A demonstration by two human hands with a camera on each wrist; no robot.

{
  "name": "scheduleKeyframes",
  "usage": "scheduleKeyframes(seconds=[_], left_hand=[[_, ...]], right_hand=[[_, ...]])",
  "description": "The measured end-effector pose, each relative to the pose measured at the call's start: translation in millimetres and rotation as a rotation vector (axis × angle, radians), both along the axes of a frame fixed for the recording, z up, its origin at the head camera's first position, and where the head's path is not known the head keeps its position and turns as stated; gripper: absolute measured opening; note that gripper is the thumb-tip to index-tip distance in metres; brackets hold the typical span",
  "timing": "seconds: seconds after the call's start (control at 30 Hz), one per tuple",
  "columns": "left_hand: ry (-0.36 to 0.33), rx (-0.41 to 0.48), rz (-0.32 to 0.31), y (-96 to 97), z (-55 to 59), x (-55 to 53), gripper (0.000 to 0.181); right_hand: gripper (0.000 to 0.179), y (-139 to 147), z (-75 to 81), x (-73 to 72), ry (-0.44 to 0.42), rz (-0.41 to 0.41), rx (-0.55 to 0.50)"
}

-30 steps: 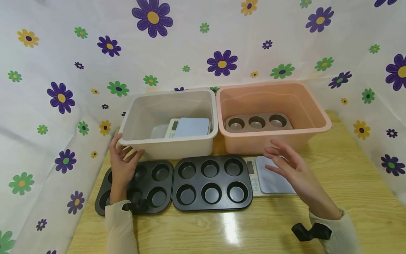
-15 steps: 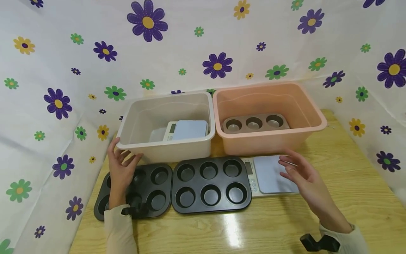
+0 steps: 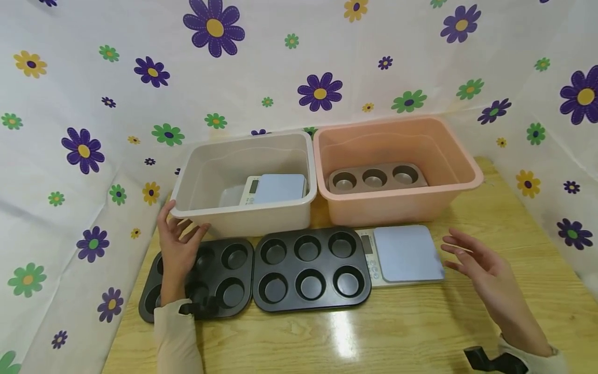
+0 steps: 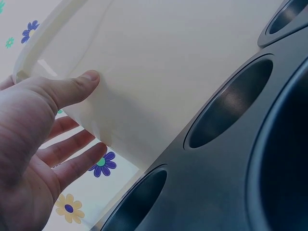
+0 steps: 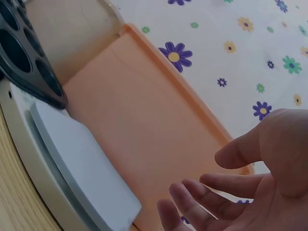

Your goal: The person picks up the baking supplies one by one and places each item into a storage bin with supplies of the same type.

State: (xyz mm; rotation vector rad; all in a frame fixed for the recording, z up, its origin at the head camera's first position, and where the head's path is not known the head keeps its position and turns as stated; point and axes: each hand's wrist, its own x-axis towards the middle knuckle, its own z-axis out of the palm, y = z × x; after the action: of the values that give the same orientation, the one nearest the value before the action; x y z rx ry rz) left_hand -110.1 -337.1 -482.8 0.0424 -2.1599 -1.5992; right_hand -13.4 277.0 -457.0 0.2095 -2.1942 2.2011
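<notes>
My left hand (image 3: pixel 179 249) holds the near left corner of a white plastic bin (image 3: pixel 257 221). In the left wrist view its thumb (image 4: pixel 77 89) lies on the bin's front wall and the other fingers reach around the corner. My right hand (image 3: pixel 486 275) hovers with loosely bent fingers to the right of a kitchen scale (image 3: pixel 408 254), holding nothing. That scale has a pale blue platform and lies right of two black muffin tins, a middle one (image 3: pixel 291 266) and a left one (image 3: pixel 218 275). My left forearm hides part of the left tin.
A second kitchen scale (image 3: pixel 280 188) sits inside the white bin. Beside that bin stands a pink plastic bin (image 3: pixel 383 208) with a brown muffin tin (image 3: pixel 359 179) in it. Everything rests on a wooden table (image 3: pixel 392 332), with a flowered cloth (image 3: pixel 261 57) behind and at both sides.
My right hand has moved right, from over the front scale's platform to beside its right edge, uncovering the scale. My left hand stays at the white bin's corner.
</notes>
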Motion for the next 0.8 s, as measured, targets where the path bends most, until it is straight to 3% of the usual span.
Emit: scheduleKeyframes(seconds=[0.23,0.53,0.63,0.8], left_hand=[[-0.012,-0.004,0.005,-0.7,-0.1,-1.2,0.095],[-0.002,-0.007,-0.003,0.8,0.9,-1.3,0.095],[-0.002,0.003,-0.004,1.1,1.4,-0.8,0.095],[-0.003,0.014,-0.008,0.8,1.8,-0.1,0.095]], right_hand=[[0.044,13.2,-2.3,1.3,-0.038,-0.043,0.03],[0.04,17.0,-14.2,2.9,-0.155,0.01,0.037],[0.04,14.1,-17.2,2.9,-0.181,-0.007,0.125],[0.057,6.8,-20.2,4.1,-0.238,-0.051,0.363]])
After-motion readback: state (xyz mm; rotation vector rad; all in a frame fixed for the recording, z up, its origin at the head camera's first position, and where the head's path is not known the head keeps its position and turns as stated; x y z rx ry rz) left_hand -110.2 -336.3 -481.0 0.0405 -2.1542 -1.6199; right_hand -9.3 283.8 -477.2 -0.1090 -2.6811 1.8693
